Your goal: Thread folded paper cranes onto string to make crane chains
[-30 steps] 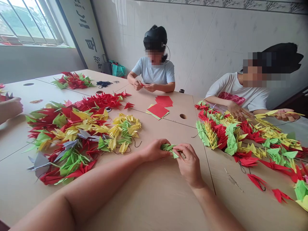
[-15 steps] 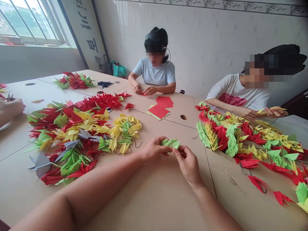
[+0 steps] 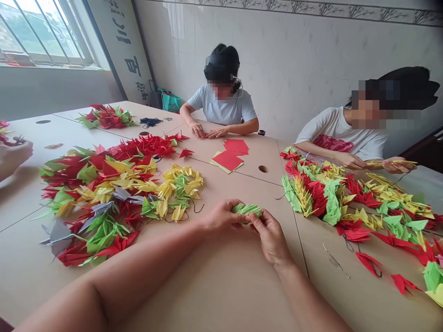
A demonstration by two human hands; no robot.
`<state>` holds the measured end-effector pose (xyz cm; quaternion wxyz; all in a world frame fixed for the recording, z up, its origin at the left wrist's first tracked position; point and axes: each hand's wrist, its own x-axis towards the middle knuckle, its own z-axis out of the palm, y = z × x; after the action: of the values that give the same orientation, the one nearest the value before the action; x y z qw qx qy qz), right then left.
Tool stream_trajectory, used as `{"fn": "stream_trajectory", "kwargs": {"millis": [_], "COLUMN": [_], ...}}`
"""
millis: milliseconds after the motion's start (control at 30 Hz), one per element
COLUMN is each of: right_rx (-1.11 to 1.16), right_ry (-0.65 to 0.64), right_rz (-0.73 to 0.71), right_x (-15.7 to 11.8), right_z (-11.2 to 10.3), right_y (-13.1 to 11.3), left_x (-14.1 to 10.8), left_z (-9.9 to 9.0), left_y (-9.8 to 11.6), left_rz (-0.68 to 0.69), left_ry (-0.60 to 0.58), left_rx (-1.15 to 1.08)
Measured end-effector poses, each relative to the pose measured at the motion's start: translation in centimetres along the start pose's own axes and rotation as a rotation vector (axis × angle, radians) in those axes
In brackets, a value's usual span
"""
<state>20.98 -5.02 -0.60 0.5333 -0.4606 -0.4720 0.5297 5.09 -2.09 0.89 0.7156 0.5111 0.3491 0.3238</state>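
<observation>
Between my two hands is a bundle of green folded paper cranes (image 3: 246, 210), pressed closely together and raised a little above the table. My left hand (image 3: 226, 216) grips its left end, thumb along the near side. At the other end, my right hand (image 3: 268, 230) pinches the bundle between thumb and fingers. The undersides of the cranes and some of my fingertips are hidden. Left of my hands lies a ring of yellow and green paper cranes (image 3: 182, 184) with dark thread ends. It adjoins a large heap of red, yellow, green and grey cranes (image 3: 104, 184).
Red paper squares (image 3: 228, 161) lie ahead near a table hole (image 3: 263, 169). Strings of cranes (image 3: 332, 198) cover the right side, with a thin needle-like tool (image 3: 335, 261) nearby. Two people sit opposite; another person's hand (image 3: 15, 157) is at the far left.
The green bundle has turned slightly in my hands, and my grip has shifted a little. Across the table, the person's hands now press flatter on the red paper.
</observation>
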Motion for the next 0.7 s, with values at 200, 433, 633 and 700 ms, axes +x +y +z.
{"fn": "stream_trajectory", "kwargs": {"millis": [200, 433, 633, 700], "right_rx": [0.103, 0.171, 0.159, 0.149], "right_ry": [0.047, 0.0, -0.049, -0.059], "right_rz": [0.092, 0.133, 0.081, 0.069], "right_x": [0.6, 0.9, 0.7, 0.6], "right_z": [-1.0, -1.2, -1.1, -1.1], "right_y": [-0.3, -0.6, -0.8, -0.8], "left_x": [-0.3, 0.0, 0.1, 0.2], "left_z": [0.0, -0.4, -0.3, -0.4], "left_y": [0.6, 0.5, 0.5, 0.3], "left_rz": [-0.024, -0.087, -0.103, -0.092], "left_ry": [-0.113, -0.151, -0.089, -0.098], "left_rx": [-0.296, -0.459, -0.49, -0.489]}}
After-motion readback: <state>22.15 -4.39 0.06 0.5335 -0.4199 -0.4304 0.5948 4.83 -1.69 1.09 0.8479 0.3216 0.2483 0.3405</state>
